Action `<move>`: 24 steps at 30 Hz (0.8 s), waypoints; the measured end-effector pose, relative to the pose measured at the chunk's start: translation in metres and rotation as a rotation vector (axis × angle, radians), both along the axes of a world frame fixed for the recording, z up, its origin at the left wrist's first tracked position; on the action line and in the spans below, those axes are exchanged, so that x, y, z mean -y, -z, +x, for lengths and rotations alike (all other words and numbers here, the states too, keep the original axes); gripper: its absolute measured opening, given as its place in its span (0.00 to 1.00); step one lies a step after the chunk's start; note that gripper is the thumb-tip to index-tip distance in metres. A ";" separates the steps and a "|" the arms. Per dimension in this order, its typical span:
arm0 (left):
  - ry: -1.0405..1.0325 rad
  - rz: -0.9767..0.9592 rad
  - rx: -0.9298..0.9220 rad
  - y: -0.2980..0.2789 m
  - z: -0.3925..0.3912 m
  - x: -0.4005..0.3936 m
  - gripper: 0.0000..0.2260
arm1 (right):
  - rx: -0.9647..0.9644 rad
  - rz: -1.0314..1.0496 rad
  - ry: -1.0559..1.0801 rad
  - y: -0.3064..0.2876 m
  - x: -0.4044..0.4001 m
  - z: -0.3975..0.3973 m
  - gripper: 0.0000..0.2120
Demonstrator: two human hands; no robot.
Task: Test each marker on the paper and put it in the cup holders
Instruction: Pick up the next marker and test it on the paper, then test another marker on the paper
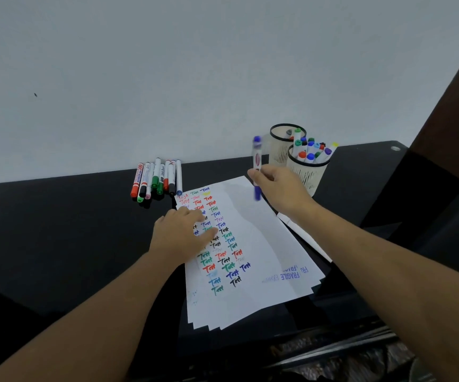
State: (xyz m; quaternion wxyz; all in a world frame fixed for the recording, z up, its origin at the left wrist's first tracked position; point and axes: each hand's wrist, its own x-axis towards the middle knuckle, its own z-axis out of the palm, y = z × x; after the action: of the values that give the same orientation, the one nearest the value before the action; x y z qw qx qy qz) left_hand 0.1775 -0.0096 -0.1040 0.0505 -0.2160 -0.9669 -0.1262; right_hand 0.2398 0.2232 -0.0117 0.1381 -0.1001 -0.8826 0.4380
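Note:
My right hand [280, 188] holds a blue marker [257, 155] upright above the far edge of the paper, just left of the cup holders; the marker is blurred. My left hand [181, 232] rests flat on the white paper [261, 244], which carries several rows of coloured "Test" marks. Two pale mesh cup holders stand at the back right: the near one [308, 175] is full of markers, the far one [280, 150] holds a few. Several capped markers [156, 179] lie side by side on the table to the left of the paper.
The paper is the top of a small fanned stack on a black table [57, 230] against a white wall. More sheets [305, 238] poke out at the right. A dark post [443, 150] rises at the far right.

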 end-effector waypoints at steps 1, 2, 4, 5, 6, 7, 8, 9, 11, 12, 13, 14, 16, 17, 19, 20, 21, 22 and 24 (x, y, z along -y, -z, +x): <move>0.013 -0.034 0.007 -0.004 -0.004 0.000 0.28 | -0.008 0.024 0.014 -0.002 -0.001 -0.001 0.19; 0.028 -0.052 0.008 -0.005 -0.008 0.001 0.28 | -0.022 0.044 0.033 -0.003 -0.001 -0.002 0.20; 0.058 -0.028 -0.021 0.000 -0.012 0.004 0.29 | -0.053 0.057 0.078 -0.009 -0.004 -0.007 0.16; 0.073 0.016 -0.060 0.006 -0.012 0.006 0.29 | -0.067 0.051 0.092 -0.013 -0.007 -0.009 0.13; 0.087 0.064 -0.107 0.013 -0.011 0.009 0.30 | -0.080 0.045 0.095 -0.017 -0.009 -0.012 0.11; 0.091 0.104 -0.145 0.019 -0.010 0.010 0.31 | -0.099 0.051 0.088 -0.022 -0.012 -0.014 0.11; 0.088 0.125 -0.164 0.022 -0.010 0.012 0.31 | -0.121 0.073 0.079 -0.026 -0.015 -0.017 0.11; 0.083 0.126 -0.160 0.024 -0.011 0.012 0.31 | -0.137 0.102 0.076 -0.030 -0.018 -0.020 0.10; 0.077 0.106 -0.134 0.023 -0.012 0.012 0.32 | -0.153 0.139 0.081 -0.039 -0.026 -0.026 0.10; 0.075 0.100 -0.127 0.022 -0.012 0.012 0.33 | -0.163 0.139 0.086 -0.043 -0.030 -0.031 0.11; 0.073 0.100 -0.127 0.021 -0.012 0.012 0.33 | -0.175 0.136 0.095 -0.047 -0.034 -0.035 0.12; 0.070 0.106 -0.121 0.020 -0.012 0.011 0.33 | -0.185 0.132 0.104 -0.050 -0.038 -0.039 0.12; 0.064 0.120 -0.103 0.020 -0.011 0.011 0.34 | -0.215 0.146 0.119 -0.057 -0.046 -0.046 0.12; 0.063 0.125 -0.096 0.020 -0.011 0.011 0.34 | -0.226 0.176 0.127 -0.061 -0.050 -0.049 0.11; 0.064 0.139 -0.096 0.020 -0.011 0.011 0.34 | -0.242 0.252 0.151 -0.068 -0.057 -0.055 0.11; 0.063 0.147 -0.100 0.021 -0.011 0.012 0.34 | -0.245 0.283 0.167 -0.070 -0.062 -0.059 0.12; 0.063 0.153 -0.101 0.021 -0.012 0.012 0.34 | -0.238 0.315 0.187 -0.072 -0.068 -0.064 0.12; 0.063 0.155 -0.099 0.021 -0.012 0.012 0.33 | -0.220 0.349 0.210 -0.074 -0.074 -0.070 0.12; 0.065 0.159 -0.106 0.022 -0.013 0.012 0.32 | -0.173 0.410 0.259 -0.076 -0.085 -0.079 0.12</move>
State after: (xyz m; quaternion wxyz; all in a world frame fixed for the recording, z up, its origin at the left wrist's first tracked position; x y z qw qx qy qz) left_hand 0.1646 -0.0219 -0.1258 0.1145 -0.2489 -0.9423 -0.1926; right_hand 0.1604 0.3084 0.0643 0.2855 -0.1446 -0.9177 0.2353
